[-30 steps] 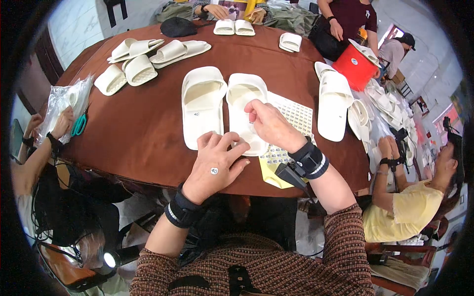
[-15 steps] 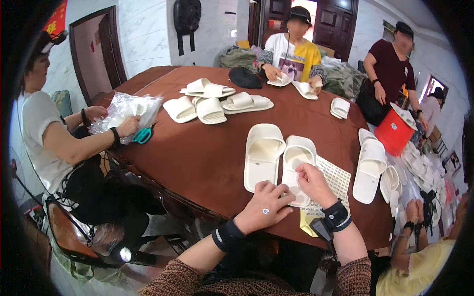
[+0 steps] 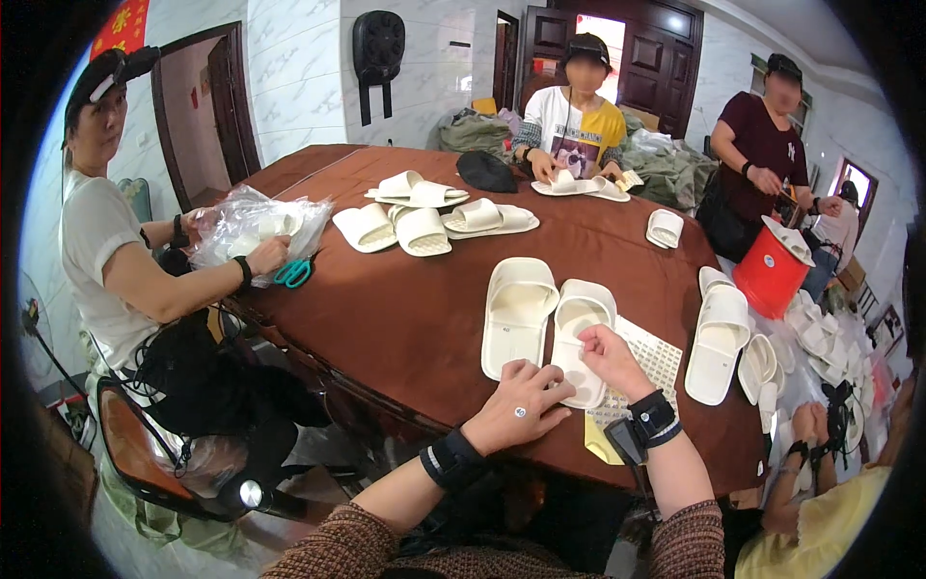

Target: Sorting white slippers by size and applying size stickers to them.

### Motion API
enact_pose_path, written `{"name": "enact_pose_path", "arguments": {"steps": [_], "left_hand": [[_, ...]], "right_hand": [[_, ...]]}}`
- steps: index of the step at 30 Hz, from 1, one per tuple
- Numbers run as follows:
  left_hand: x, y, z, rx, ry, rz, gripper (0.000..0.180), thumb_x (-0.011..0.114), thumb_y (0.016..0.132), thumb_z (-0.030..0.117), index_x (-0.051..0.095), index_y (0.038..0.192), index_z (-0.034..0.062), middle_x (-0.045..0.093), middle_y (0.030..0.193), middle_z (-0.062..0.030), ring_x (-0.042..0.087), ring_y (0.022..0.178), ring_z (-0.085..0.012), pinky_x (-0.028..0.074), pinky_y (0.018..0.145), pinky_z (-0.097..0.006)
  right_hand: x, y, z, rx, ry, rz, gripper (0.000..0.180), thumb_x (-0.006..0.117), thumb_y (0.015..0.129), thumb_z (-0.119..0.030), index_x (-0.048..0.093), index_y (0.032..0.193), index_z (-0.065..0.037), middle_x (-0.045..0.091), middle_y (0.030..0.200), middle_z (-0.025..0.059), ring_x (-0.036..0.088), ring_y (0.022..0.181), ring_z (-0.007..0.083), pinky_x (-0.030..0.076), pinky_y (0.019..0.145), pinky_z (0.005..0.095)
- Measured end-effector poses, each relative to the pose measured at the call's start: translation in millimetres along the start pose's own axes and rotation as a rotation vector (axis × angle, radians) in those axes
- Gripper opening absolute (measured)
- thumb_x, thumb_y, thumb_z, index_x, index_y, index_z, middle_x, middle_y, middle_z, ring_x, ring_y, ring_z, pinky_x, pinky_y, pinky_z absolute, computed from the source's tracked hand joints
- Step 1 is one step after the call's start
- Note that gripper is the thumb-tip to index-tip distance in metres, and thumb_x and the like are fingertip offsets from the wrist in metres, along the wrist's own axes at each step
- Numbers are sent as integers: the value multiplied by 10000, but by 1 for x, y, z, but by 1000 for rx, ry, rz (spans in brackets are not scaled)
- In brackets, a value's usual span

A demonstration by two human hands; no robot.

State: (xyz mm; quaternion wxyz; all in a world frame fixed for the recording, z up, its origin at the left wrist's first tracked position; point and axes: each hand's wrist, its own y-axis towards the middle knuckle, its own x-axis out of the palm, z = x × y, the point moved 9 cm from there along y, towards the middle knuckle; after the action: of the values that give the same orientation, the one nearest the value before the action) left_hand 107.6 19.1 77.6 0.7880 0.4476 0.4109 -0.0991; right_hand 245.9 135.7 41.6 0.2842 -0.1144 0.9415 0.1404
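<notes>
Two cream slippers lie side by side in front of me, a left slipper (image 3: 517,314) and a right slipper (image 3: 585,314), toes pointing away. My left hand (image 3: 519,405) rests by their heels with its fingers apart, a small round white sticker on its back. Over the right slipper's footbed, my right hand (image 3: 617,362) has its fingers curled and pinched together. Whatever lies between those fingertips is too small to make out. Partly beneath my right wrist is a sheet of small stickers (image 3: 660,352), with a yellow piece (image 3: 601,444) at its near end.
A brown-covered table (image 3: 405,328) carries several more slippers (image 3: 422,230), teal scissors (image 3: 293,273) and a dark cap (image 3: 485,172). Another slipper pair (image 3: 719,338) lies right of the sheet, near a red bucket (image 3: 770,270). Co-workers stand or sit around; one handles a clear plastic bag (image 3: 256,227).
My hands stay almost in place at the slippers. The left co-worker's head has turned toward me. Across the table, a co-worker's two slippers have come together. The right co-worker's hands have risen.
</notes>
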Motion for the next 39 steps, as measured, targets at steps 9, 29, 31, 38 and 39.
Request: {"name": "enact_pose_path", "arguments": {"steps": [9, 29, 31, 38, 39], "left_hand": [[-1, 1, -1, -15, -1, 15, 261, 701, 786, 226, 646, 1030, 150, 564, 1046, -41, 529, 941, -249, 352, 932, -412], [3, 0, 4, -42, 38, -47, 276, 708, 774, 205, 660, 1039, 144, 585, 1058, -53, 552, 967, -262, 360, 906, -413], [7, 0, 1, -27, 20, -58, 261, 707, 777, 202, 665, 1026, 138, 592, 1054, -56, 554, 975, -264, 359, 909, -414], [-34, 25, -20, -69, -241, 37, 211, 673, 772, 67, 656, 982, 52, 625, 1014, -141, 575, 958, -323, 436, 890, -420], [-45, 37, -22, -9, -143, 63, 213, 665, 773, 54, 654, 986, 42, 625, 1010, -147, 582, 953, -323, 449, 878, -403]], "right_hand": [[-1, 2, 4, -6, 35, 45, 239, 626, 840, -54, 561, 1066, -14, 548, 798, 21, 519, 727, 111, 456, 671, 263], [-12, -5, 7, -121, 82, 313, 181, 632, 837, -101, 600, 975, 12, 630, 776, 119, 595, 703, 197, 488, 658, 326], [-21, -8, 5, -113, 174, 378, 175, 630, 844, -108, 606, 968, 14, 635, 779, 119, 596, 703, 186, 487, 657, 314], [-60, 0, 24, -129, 261, 608, 164, 596, 878, -116, 601, 985, 7, 632, 841, 45, 570, 779, 109, 476, 711, 271], [-69, 0, 34, -123, 233, 658, 180, 606, 867, -121, 600, 982, 16, 633, 850, 53, 570, 795, 106, 476, 719, 271]]}}
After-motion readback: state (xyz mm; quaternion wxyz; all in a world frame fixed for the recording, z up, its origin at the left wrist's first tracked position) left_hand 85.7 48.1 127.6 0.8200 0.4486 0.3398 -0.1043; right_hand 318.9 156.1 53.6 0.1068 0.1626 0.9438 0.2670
